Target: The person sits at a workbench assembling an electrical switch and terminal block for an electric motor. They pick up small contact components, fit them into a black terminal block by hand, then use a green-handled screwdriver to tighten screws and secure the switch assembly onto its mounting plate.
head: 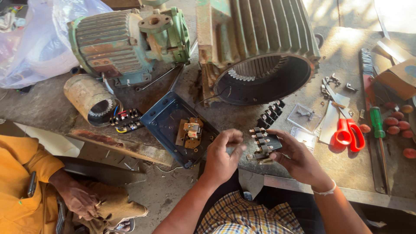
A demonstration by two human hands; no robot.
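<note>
While both hands meet over the near edge of the workbench [346, 173], the head view lists as follows.

Item in hand: a small black terminal block [263, 145] with metal screw contacts, held above the bench edge at near centre. The right hand [299, 160] grips it from the right side, fingers wrapped round its body. The left hand [223, 158] is curled, fingertips pinched together just beside the block's left end; whether it holds a screw or a small part cannot be told.

Related parts: a second black terminal strip [271, 113] lies on the bench just beyond the held block. A blue metal cover box [167, 125] lies open to the left, with a small brass-coloured switch piece [191, 130] inside. Another terminal block with coloured wires [126, 120] lies further left, beside a small stator [92, 99].

Far bench: a green motor [125, 43] at left, a large finned motor housing [260, 52] at centre, its end open and empty.

Right bench: red-handled scissors [350, 134], a green-handled screwdriver [378, 125], loose metal fittings [333, 82].

Near left: another person in an orange shirt [21, 182], a hand resting in the lap.

State of work, as judged: the motors stand dismantled, the block is out of any housing, and nothing appears wired or refitted as yet.
</note>
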